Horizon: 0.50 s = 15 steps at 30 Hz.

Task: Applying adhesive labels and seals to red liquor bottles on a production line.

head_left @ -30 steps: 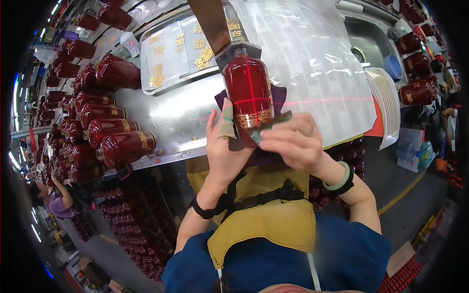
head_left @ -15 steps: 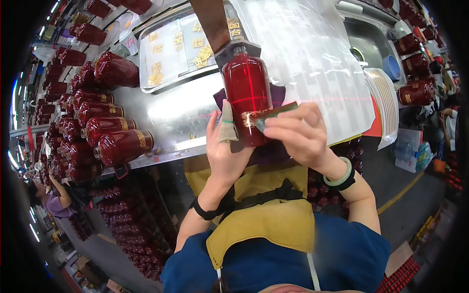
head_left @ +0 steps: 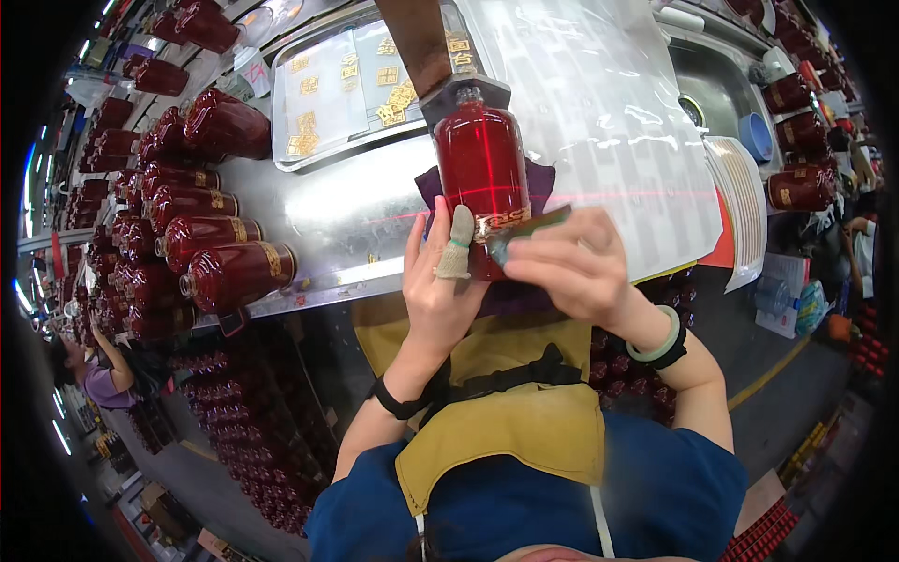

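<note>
A dark red glass bottle (head_left: 481, 155) lies on its side with its neck pointing away from me, over a dark purple cloth (head_left: 539, 184). My left hand (head_left: 438, 286) holds the bottle's lower left side. A knitted finger cover (head_left: 454, 247) sits on one of its digits, which presses against the glass. My right hand (head_left: 576, 266) pinches a flat, dark green scraper-like piece (head_left: 534, 229). That piece rests at the gold lettering (head_left: 500, 222) near the bottle's base and partly hides it. The right fingers are slightly blurred.
Beyond the bottle's neck stands a brown metal stand (head_left: 418, 42). A tray (head_left: 323, 155) with gold lettering pieces lies at the far left. Several red bottles (head_left: 242, 273) crowd the left side. At the right are a plastic-covered sheet (head_left: 609, 159), a sink (head_left: 712, 70) and a blue bowl (head_left: 753, 137).
The covered digit of my left hand has shifted up and right onto the bottle. My right hand has stayed by the lettering with the green piece, its fingers changing slightly.
</note>
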Tool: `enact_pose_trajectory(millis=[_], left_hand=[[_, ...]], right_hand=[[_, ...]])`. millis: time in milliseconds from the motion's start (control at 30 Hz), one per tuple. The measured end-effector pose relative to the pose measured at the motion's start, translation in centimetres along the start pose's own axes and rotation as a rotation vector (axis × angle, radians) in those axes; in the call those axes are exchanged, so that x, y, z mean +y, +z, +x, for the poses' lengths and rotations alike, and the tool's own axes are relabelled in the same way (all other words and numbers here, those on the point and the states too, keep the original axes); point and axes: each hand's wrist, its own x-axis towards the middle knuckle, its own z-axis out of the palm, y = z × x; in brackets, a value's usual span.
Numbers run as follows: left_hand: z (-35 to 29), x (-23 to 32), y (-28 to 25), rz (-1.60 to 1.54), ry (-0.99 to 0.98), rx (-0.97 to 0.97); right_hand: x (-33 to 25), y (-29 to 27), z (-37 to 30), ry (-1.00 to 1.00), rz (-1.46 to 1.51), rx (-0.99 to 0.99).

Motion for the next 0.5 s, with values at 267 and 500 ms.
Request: enact_pose_trajectory(millis=[267,500], left_hand=[[0.1,0.8,-0.7,0.053,0.019,-0.026],[0.4,1.4,-0.8,-0.008,-0.046,0.047]], right_hand=[[1.6,0.2,2.1,0.232,-0.200,0.117],[0.4,0.2,3.4,-0.233,-0.031,-0.100]])
